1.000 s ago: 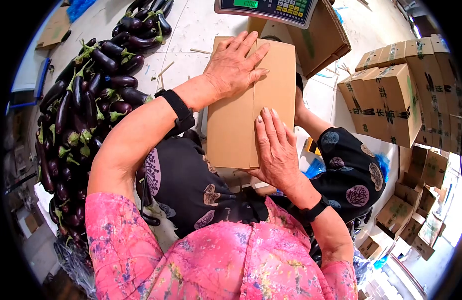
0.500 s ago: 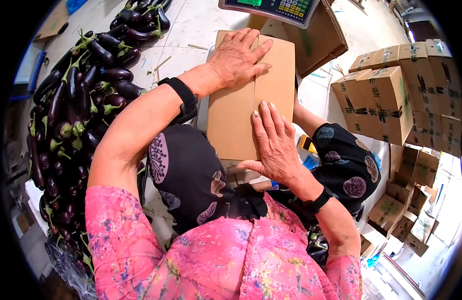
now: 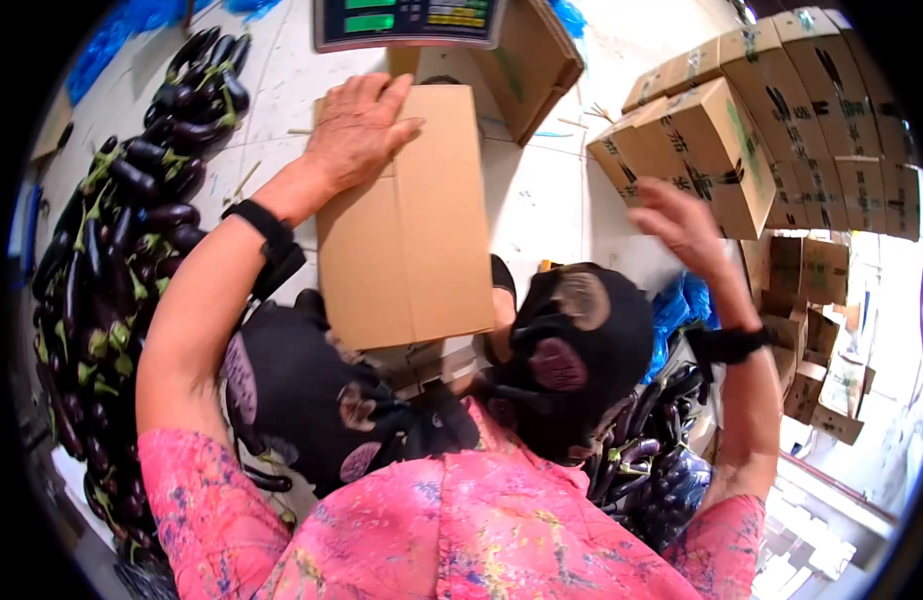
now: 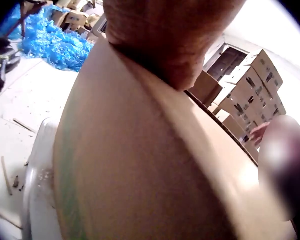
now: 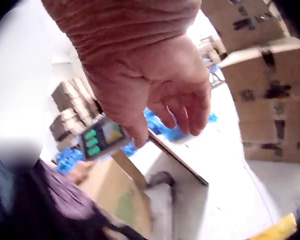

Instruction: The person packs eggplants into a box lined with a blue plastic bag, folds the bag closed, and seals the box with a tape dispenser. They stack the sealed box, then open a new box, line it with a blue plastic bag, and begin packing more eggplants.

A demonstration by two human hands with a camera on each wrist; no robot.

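A closed cardboard box (image 3: 411,230) stands between the person's knees, its two top flaps meeting at a centre seam. On its far left top part rests the left hand (image 3: 359,130), fingers extended; in the left wrist view the hand (image 4: 165,40) lies against the box (image 4: 120,150). Off to the right of the box, the right hand (image 3: 678,222) is in the air with nothing in it. Its fingers hang loosely bent in the right wrist view, where the hand (image 5: 155,90) is above the floor. Beyond the box is a scale display (image 3: 406,20) with green digits.
Eggplants (image 3: 101,290) are heaped along the left, with more eggplants (image 3: 631,450) by the right knee. Taped boxes (image 3: 721,150) are stacked at the right. An upright cardboard piece (image 3: 526,65) stands beside the scale. Blue plastic (image 3: 671,320) lies near the right knee.
The right hand has lifted off the box and moved right. The left hand stays on the box. The head view has shifted, so the box and scale appear farther left.
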